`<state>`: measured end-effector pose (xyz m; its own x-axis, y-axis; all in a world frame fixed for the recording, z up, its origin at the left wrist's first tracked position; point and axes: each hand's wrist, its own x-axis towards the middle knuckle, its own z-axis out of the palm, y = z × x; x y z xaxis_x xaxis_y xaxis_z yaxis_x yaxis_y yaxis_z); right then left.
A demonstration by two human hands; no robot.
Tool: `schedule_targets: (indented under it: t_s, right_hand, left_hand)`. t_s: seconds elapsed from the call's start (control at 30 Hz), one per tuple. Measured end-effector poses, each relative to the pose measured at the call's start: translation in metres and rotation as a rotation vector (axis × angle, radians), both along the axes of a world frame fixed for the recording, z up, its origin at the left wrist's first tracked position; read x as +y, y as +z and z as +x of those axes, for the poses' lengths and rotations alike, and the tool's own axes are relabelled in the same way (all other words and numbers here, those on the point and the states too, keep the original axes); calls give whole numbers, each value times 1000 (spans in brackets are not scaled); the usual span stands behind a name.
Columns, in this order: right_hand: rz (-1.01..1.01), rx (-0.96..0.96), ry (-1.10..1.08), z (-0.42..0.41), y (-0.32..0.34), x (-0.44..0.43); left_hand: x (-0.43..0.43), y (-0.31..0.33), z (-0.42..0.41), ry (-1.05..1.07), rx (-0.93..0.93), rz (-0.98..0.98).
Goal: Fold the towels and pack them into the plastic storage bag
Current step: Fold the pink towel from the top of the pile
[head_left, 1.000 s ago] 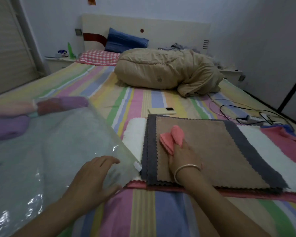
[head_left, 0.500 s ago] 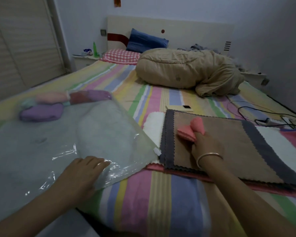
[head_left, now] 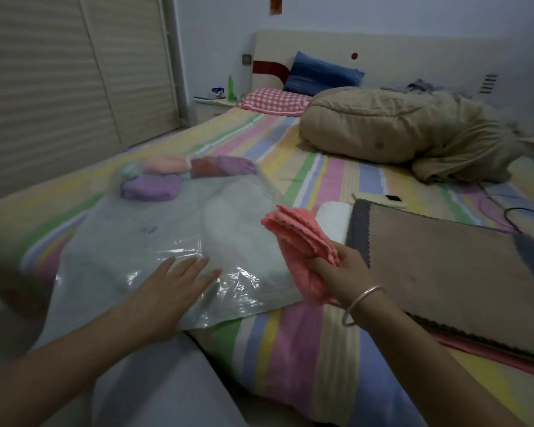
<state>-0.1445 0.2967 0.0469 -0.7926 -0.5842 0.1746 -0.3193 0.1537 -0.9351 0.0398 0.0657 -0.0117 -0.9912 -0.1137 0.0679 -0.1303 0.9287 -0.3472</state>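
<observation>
Forearms enter from the bottom edge, at seven and five o'clock. At seven o'clock the left hand (head_left: pixel 170 298) lies flat on the near end of the plastic storage bag (head_left: pixel 142 241), fingers straight and slightly spread, pressing the clear film against the striped bedsheet (head_left: pixel 293 343). At about four o'clock from centre the right hand (head_left: pixel 344 280), a metal bangle (head_left: pixel 363 305) on its wrist, has its fingers curled round a folded pink towel (head_left: pixel 302 251); the towel is lifted off the bed, its scalloped end pointing toward eleven o'clock over the bag's right edge. At three o'clock a stack of flat towels (head_left: pixel 444 278) lies on the sheet, a brown one on top, with grey, white and pink edges showing beneath. Farther off, at ten o'clock, rolled towels (head_left: pixel 154 186) in purple, pink, dark red and pale green sit inside the bag's far end. Beyond the stack a phone (head_left: pixel 389 200) lies on the sheet. At one o'clock a bundled tan duvet (head_left: pixel 398 127) rests near the headboard, with a blue pillow (head_left: pixel 321 73) and a checked pillow (head_left: pixel 272 100) behind it.
</observation>
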Motion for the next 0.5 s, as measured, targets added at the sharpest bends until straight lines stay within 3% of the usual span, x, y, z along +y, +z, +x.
schedule_targets:
  t_s: [0.27,0.4,0.5]
  right_hand:
    - [-39,63,156,15,-6,-10]
    - [-17,360,379,38,-16,-16]
    - [304,810,418,49,-47,-34]
  left_hand:
    - [-6,18,1,10,223,74]
    - [-6,42,-9,179,450,346]
    - [-11,63,-20,309,527,535]
